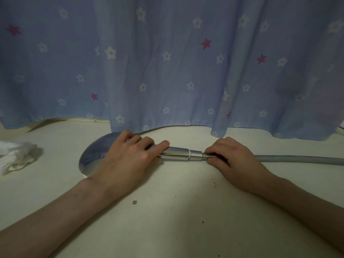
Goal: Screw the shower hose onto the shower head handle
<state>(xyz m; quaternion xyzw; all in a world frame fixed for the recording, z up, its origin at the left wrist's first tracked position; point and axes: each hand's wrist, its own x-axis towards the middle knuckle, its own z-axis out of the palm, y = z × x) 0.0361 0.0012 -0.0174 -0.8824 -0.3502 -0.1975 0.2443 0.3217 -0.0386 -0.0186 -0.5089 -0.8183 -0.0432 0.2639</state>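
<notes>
A chrome shower head (93, 155) lies flat on the pale table, its round face to the left and its handle (176, 152) pointing right. My left hand (128, 157) is closed over the handle near the head. The hose's chrome nut (195, 155) sits against the handle's end, with a thin seam between them. My right hand (232, 157) pinches the hose just right of the nut, thumb below and fingers above. The grey hose (297, 159) runs off to the right edge.
A blue curtain (167, 62) with flowers and stars hangs down to the table right behind the hands. A crumpled white cloth (14, 157) lies at the left. Small crumbs and a tiny square scrap (134, 202) dot the table (186, 220) in front.
</notes>
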